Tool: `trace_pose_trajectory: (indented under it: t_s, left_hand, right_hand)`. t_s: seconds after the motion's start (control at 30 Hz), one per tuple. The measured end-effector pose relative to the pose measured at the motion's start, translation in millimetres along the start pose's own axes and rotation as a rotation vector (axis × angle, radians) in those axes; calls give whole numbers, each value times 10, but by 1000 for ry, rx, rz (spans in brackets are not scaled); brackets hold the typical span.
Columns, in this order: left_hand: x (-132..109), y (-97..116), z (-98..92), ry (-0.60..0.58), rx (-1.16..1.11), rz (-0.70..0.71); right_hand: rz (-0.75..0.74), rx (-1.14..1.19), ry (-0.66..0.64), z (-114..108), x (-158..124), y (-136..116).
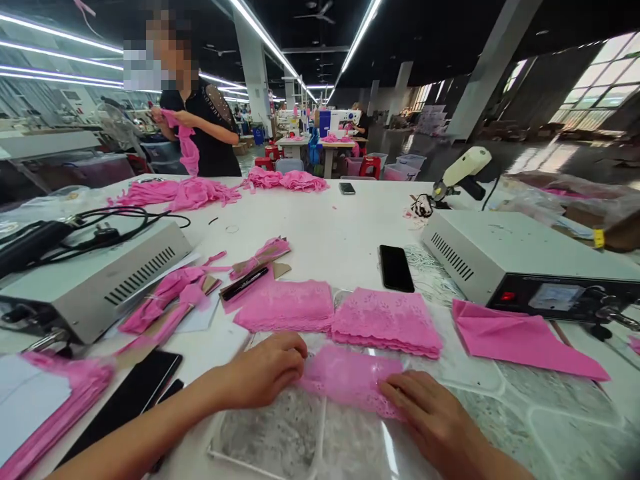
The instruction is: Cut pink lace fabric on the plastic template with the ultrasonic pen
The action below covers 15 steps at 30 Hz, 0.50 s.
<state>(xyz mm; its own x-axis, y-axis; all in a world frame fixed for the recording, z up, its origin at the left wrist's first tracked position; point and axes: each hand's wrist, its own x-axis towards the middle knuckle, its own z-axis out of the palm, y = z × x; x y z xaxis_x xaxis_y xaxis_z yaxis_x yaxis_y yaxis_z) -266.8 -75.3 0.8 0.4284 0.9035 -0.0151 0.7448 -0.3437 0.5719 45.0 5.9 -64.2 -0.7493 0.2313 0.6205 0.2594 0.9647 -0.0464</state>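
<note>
A single thin piece of pink lace (350, 377) lies stretched between my hands, over clear plastic sheeting near the table's front edge. My left hand (277, 370) has its fingers curled and closed at the lace's left end; the thumb is mostly hidden. At the right end, the fingers of my right hand (433, 407) are closed on the scalloped lower corner. Just beyond the lace lie two neat stacks of pink lace pieces, a left stack (290, 305) and a right stack (383, 320).
Grey metal boxes stand left (95, 280) and right (530, 257). A black phone (397, 268), marker pen (245, 284) and folded pink cloth (525, 340) lie around the stacks. Across the white table (295, 227), a person (205, 127) holds pink fabric behind pink heaps (190, 193).
</note>
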Motion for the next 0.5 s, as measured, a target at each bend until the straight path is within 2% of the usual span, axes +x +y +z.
trace_pose_trajectory:
  t_s: [0.13,0.2,0.27,0.37,0.43,0.5]
  left_hand:
    - [-325,75,56,-33,85,-20]
    - [-422,118,66,-31,157,-15]
    - [-436,133,79,-12,200,0]
    - [-245,92,110,52,259,11]
    - [9,44,132,95,291,-2]
    - [305,-5,154,122,312,-11]
  right_hand:
    - [-104,82,-67,9,52,-202]
    - [-88,150,-140,-47,71,-220]
    - [-34,202,-155,-107,93,-179]
    - [81,194,-15,-126,162,-9]
    - [204,181,57,-76,232,155]
    - [330,182,67,4,299,319]
